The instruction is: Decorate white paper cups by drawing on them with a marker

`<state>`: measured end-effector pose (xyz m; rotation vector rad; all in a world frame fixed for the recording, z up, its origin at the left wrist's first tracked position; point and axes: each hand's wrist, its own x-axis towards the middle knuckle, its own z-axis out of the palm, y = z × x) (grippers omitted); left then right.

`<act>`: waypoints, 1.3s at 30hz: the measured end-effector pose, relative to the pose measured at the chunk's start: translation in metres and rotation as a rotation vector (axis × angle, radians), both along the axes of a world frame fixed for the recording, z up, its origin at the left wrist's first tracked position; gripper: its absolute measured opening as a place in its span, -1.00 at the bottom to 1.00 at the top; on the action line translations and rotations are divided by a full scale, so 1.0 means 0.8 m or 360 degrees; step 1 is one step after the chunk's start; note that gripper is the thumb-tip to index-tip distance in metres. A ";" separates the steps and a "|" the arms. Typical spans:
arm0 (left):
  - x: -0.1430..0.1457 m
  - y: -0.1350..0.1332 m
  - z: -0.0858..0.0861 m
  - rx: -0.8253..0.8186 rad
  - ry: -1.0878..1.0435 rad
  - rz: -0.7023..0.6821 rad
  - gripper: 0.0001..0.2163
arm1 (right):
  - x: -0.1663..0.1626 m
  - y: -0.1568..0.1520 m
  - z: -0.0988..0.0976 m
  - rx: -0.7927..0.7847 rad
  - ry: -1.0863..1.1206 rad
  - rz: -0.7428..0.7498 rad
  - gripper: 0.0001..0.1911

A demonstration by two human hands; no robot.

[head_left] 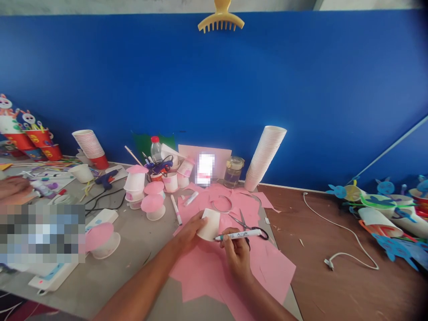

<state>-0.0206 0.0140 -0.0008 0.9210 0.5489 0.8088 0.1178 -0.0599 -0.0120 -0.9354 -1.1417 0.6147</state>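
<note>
A white paper cup is gripped by my left hand, tilted over the pink paper. My right hand is closed round an acrylic marker, its tip at or very near the cup's lower edge. Beyond my right hand lies a pair of scissors, partly covered by the marker and hand. A second marker and a clear-looking pen or tube rest by the paper's left side. Pink paper rounds top several white cups to the left, among them a cup.
A tall leaning cup stack and a glass jar stand at the back. A lit phone leans there. Left are a glue gun, a power strip and another person's hand. A white cable lies right.
</note>
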 end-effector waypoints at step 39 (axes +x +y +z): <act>0.003 0.002 0.001 -0.0232 -0.0084 0.0095 -0.63 | -0.002 -0.009 -0.006 -0.0077 0.0031 0.0037 -0.78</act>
